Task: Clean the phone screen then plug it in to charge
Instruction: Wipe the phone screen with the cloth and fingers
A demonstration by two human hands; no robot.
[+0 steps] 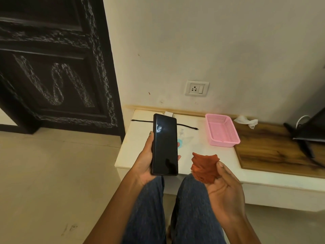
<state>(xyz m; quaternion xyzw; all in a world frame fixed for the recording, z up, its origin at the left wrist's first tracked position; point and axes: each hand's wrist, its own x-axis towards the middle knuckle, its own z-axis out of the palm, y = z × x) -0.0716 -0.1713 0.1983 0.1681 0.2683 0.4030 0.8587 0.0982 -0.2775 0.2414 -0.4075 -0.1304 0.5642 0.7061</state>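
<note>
Phone (165,145) and cloth (204,167) held above a white counter (133,152).
Left hand (145,161) grips the phone upright; right hand (224,187) pinches the bunched orange cloth, hands apart.

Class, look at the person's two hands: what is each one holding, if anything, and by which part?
The left hand grips the phone by its lower long edges. The right hand pinches the bunched orange cloth by its near end.

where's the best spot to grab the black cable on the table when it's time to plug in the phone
Take the cable just behind its small plug tip at the right end, coming from above. It lies flat and nearly straight on the white table, and that end is bare, while the phone hides its middle. The right hand must drop the cloth first.
</note>
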